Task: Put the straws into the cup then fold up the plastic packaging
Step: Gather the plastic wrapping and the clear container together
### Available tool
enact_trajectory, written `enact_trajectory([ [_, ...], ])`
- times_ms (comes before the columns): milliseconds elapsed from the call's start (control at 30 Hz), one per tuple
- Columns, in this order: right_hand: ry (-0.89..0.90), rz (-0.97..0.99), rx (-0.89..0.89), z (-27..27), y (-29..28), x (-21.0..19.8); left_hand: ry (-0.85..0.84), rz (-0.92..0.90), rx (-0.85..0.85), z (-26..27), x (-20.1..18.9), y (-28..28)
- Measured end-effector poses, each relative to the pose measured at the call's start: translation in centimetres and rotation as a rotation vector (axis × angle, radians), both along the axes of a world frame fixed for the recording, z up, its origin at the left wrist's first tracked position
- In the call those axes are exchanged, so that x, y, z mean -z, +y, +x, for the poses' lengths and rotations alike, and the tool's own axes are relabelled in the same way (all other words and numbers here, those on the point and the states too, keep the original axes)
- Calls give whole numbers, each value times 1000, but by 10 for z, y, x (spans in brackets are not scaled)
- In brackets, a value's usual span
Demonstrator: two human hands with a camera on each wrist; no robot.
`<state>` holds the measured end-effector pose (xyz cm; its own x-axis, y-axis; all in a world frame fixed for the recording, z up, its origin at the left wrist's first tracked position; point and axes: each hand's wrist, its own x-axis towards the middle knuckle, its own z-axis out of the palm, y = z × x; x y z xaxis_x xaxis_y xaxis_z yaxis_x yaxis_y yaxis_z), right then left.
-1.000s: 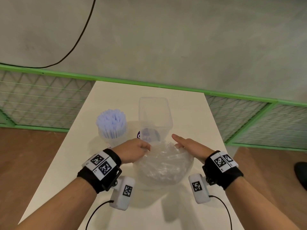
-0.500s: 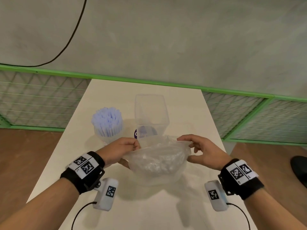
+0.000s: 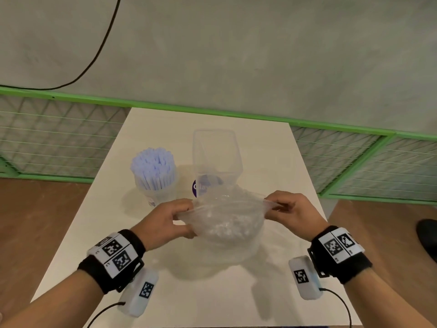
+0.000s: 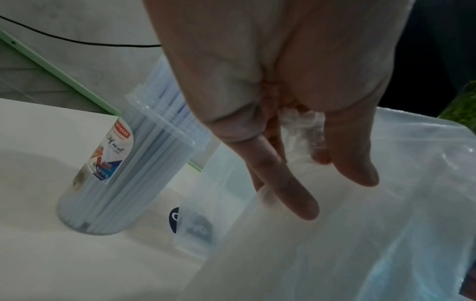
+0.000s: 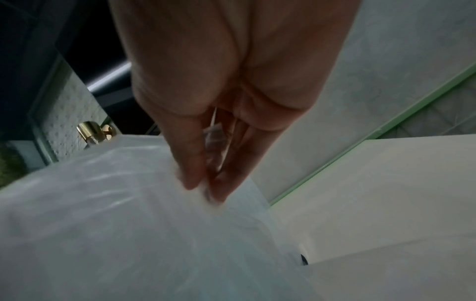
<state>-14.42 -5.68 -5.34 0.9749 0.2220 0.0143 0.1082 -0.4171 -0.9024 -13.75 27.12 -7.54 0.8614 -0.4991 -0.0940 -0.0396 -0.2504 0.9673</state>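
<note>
- Fingers of the left hand [image 3: 165,221] are seen pinching the left edge of the plastic packaging [image 3: 227,223]; in the left wrist view the thumb and fingers [image 4: 288,189] are closed on a bunched bit of film.
- Fingers of the right hand [image 3: 292,211] are seen pinching the right edge, where the film is drawn into a thin taut point; in the right wrist view the fingertips [image 5: 195,169] are pressed together on it.
- Location: the packaging is held between both hands, in front of the person. Its top edge is lifted off the worktop [image 3: 212,304], and its lower part appears to sag onto the surface.
- Handling, judged: the film is taken to be very light, limp and somewhat slippery. No shape is held by it unsupported. Springing open after creasing is to be expected, so each fold is best pressed flat against the worktop.
- Grip points, judged: opposite edges or corners are best pinched, as now, so that the sheet is kept stretched. A grip in the middle would only crumple it.
- Appearance: the packaging is clear, crinkled and glossy, with whitish highlights. It is billowed into a loose rounded pouch.
- Straws [image 3: 153,169]: pale blue-white, packed upright in the cup [image 3: 155,192], which stands to the left, beyond the left hand. That step is judged done.
- A clear empty container [image 3: 216,159] stands just behind the packaging.
</note>
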Motion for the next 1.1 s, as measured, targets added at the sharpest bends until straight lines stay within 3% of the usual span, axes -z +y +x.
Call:
enact_trajectory([
  [167, 155, 1, -202, -8, -2, 3, -31, -1, -67, -4, 9, -5],
  [267, 16, -107, -122, -12, 7, 5, -184, 68, -104, -10, 18, -7],
  [400, -70, -38, -23, -15, 17, 12, -371, 86, -148, -19, 24, -15],
  [867, -82, 207, 194, -38, 32, 30, -434, 11, -247, -30, 28, -23],
  [1000, -86, 263, 171, -40, 34, 34, -321, 16, -191, -37, 17, -25],
  [1100, -95, 294, 134, -40, 38, 32, -349, -4, -229, -40, 10, -26],
])
